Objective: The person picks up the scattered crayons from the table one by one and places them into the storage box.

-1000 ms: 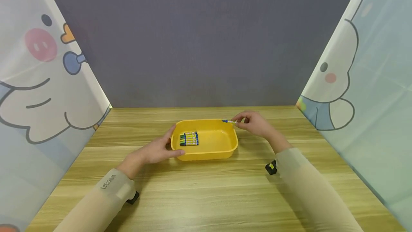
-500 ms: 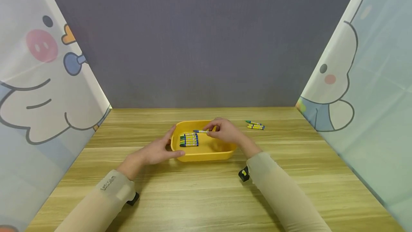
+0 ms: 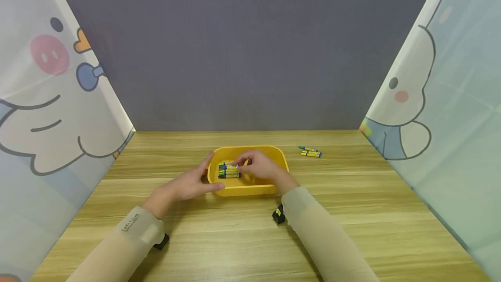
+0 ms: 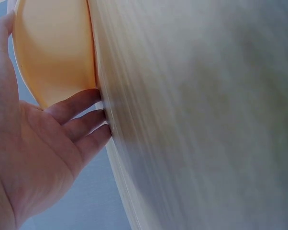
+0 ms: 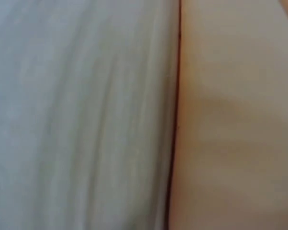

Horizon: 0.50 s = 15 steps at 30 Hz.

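A yellow plastic tray [image 3: 250, 190] stands on the wooden table. My left hand [image 3: 187, 182] holds its left end, thumb over the front rim and fingers along the side wall; in the left wrist view those fingers [image 4: 84, 125] lie against the wall near the table. Inside at the left, several wrapped crayons [image 3: 231, 175] lie side by side. My right hand [image 3: 259, 166] reaches into the tray and pinches a crayon [image 3: 232, 167] at its right end, close over the row. The right hand partly hides the row's back. The right wrist view shows only the table and the tray's outside wall.
On the table [image 3: 219, 238], right of the tray, lie a few more crayons [image 3: 311, 154], one with a green tip. A dark grey panel [image 3: 250, 51] closes off the back. Cartoon-printed sheets [image 3: 58, 112] flank both sides.
My right hand has carried the crayon from the tray's right rim leftward and down to the row inside. The crayons on the right came into view as it left. My left hand stayed put.
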Motion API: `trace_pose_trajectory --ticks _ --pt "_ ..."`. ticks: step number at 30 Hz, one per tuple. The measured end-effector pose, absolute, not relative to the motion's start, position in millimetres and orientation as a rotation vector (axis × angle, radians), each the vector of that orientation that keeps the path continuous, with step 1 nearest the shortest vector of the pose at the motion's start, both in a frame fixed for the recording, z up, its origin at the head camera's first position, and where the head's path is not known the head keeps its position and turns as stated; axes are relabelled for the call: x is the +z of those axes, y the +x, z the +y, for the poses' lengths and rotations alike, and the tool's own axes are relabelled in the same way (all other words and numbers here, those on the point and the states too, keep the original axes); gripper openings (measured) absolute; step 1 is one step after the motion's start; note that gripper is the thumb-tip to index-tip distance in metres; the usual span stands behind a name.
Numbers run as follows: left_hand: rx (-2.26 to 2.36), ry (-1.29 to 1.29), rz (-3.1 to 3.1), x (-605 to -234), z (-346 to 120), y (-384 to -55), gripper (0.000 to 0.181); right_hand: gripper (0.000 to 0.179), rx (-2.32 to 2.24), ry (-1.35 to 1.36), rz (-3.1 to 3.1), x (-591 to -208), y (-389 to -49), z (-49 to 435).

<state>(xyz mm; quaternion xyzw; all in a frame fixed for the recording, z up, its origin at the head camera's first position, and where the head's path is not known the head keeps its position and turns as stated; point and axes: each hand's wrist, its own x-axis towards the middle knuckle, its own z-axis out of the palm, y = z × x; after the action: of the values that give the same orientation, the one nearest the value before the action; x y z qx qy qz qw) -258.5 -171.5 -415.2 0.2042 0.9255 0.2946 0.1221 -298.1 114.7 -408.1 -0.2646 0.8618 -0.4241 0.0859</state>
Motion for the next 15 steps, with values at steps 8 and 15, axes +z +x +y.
trace_pose_trajectory --ticks 8,15 --pt "0.860 0.600 2.700 -413.7 -170.8 -258.7 0.126 0.012 -1.100 -0.845 2.548 -415.9 -300.9 113.0" --pt "0.855 0.589 2.699 -411.8 -170.5 -257.7 0.126 0.016 -0.986 -0.846 2.588 -414.8 -299.7 110.7"
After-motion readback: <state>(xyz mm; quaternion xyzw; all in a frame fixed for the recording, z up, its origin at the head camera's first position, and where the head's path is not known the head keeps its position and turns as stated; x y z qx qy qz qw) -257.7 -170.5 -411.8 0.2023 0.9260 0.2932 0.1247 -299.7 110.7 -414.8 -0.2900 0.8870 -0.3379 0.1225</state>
